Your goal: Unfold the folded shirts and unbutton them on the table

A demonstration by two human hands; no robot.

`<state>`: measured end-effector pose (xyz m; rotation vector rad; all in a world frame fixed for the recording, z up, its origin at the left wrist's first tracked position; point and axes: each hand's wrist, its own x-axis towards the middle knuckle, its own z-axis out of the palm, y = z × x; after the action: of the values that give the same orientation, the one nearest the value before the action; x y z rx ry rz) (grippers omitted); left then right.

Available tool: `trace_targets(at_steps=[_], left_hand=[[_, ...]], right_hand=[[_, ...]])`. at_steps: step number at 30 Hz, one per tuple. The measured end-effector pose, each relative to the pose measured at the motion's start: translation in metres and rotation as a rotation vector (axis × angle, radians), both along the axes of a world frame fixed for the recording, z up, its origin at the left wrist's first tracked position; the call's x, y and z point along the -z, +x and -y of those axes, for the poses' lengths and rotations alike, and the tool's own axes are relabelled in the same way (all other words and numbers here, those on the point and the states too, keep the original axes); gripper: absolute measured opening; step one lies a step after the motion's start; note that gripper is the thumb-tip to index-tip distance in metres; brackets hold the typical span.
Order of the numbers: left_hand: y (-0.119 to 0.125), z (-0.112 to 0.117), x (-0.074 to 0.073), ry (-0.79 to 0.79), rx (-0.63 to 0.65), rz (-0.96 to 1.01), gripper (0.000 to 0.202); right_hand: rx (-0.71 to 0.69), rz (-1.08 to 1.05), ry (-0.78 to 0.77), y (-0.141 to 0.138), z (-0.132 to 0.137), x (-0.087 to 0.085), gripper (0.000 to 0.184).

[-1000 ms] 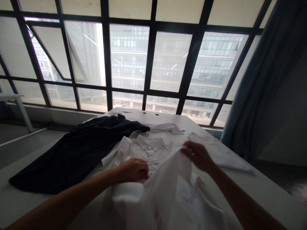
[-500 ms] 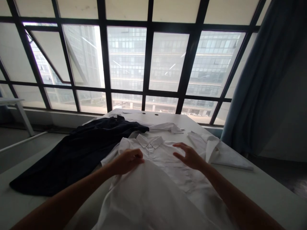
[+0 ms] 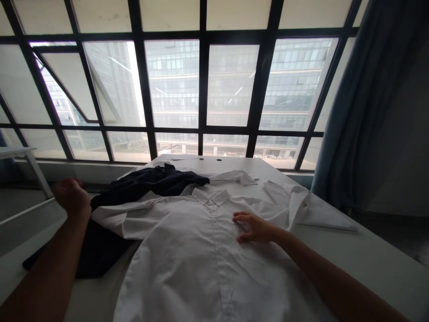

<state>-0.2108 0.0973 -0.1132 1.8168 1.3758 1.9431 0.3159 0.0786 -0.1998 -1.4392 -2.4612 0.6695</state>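
A white button-up shirt (image 3: pixel 187 241) lies front up and spread out, its collar away from me. Its left-hand sleeve (image 3: pixel 134 217) stretches out over a dark garment (image 3: pixel 154 181). Just past that sleeve's end is my left hand (image 3: pixel 72 196), raised; its fingers are bent back and partly hidden, so their grip is unclear. My right hand (image 3: pixel 256 228) is open over the shirt's right-hand chest, thumb and fingers apart, holding nothing; whether it touches the cloth I cannot tell.
The white table (image 3: pixel 378 264) reaches toward the windows. Folded white cloth (image 3: pixel 323 214) lies at the right, and more white cloth (image 3: pixel 234 177) behind the collar. A blue curtain (image 3: pixel 351 112) hangs at right; another white table (image 3: pixel 16 152) stands at left.
My left hand has moved from the shirt's middle out to the far left. The shirt's front now lies flatter, with its sleeve across the dark garment. My right hand has come slightly nearer and lower.
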Motion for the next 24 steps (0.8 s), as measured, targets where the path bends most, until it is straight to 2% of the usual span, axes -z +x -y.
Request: trace_targets(at_steps=[2, 3, 4, 6, 8, 9, 12, 15, 18, 21, 23, 24], left_hand=[[0.024, -0.012, 0.013, 0.121, -0.17, -0.086, 0.034], [0.041, -0.017, 0.021, 0.124, -0.207, -0.188, 0.033], [0.062, -0.02, 0.03, 0.071, -0.16, -0.347, 0.033], [0.105, -0.019, 0.051, -0.044, 0.057, -0.682, 0.036], [0.143, -0.01, 0.072, -0.135, 0.285, -0.915, 0.042], [0.158, -0.004, 0.081, -0.182, 0.368, -0.982, 0.046], [0.182, 0.009, 0.098, -0.258, 0.482, -1.054, 0.047], [0.188, 0.012, 0.099, -0.253, 0.54, -1.085, 0.036], [0.194, 0.011, 0.091, -0.231, 0.531, -1.08, 0.026], [0.203, 0.02, 0.081, -0.262, 0.555, -1.076, 0.022], [0.206, 0.031, 0.072, -0.339, 0.668, -1.062, 0.018], [0.206, 0.037, 0.067, -0.418, 0.774, -1.044, 0.015]], right_hand=[[-0.006, -0.008, 0.011, 0.0, -0.001, 0.003, 0.088], [-0.006, -0.014, 0.016, 0.001, -0.002, 0.005, 0.088], [-0.007, -0.019, 0.02, 0.001, -0.003, 0.006, 0.087], [-0.01, -0.019, 0.024, 0.003, -0.004, 0.008, 0.087], [-0.018, -0.01, 0.026, 0.004, -0.005, 0.009, 0.087], [-0.024, -0.002, 0.028, 0.005, -0.005, 0.008, 0.088], [-0.052, 0.02, 0.049, 0.006, -0.005, 0.007, 0.087], [-0.084, 0.03, 0.071, 0.005, -0.003, 0.004, 0.088], [-0.063, 0.049, 0.1, -0.001, 0.001, -0.001, 0.089], [-0.05, 0.046, 0.113, -0.009, 0.01, -0.016, 0.08], [-0.07, 0.059, 0.041, -0.014, 0.02, -0.03, 0.068], [-0.095, 0.078, -0.04, -0.016, 0.025, -0.037, 0.062]])
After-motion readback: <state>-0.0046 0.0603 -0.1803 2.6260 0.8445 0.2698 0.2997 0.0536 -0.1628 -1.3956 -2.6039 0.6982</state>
